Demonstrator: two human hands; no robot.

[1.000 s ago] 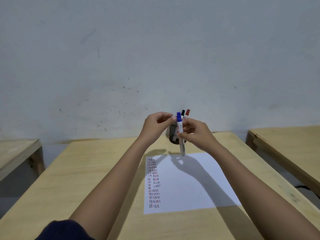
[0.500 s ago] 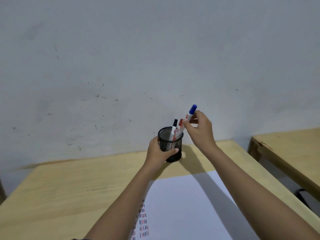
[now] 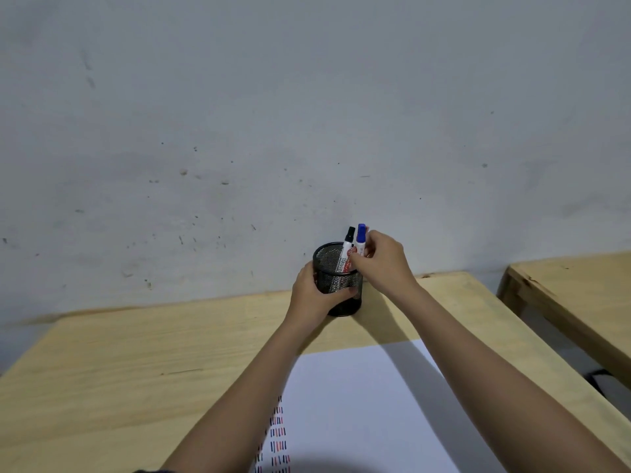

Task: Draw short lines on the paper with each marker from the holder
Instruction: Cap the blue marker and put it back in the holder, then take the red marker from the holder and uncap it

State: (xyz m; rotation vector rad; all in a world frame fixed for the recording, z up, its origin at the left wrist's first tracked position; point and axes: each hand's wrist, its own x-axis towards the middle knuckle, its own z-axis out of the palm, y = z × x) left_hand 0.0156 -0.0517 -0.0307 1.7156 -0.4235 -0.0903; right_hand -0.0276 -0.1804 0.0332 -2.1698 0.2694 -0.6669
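The left hand [image 3: 312,295] is wrapped around the holder [image 3: 336,281]; just above it, the right hand [image 3: 382,261] pinches the blue marker [image 3: 360,238].

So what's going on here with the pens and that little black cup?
A person's left hand steadies a black wire-mesh holder on a pale wooden table. The right hand grips a blue-capped white marker standing in it beside a black-capped marker. The white paper sheet already carries rows of short coloured strokes.
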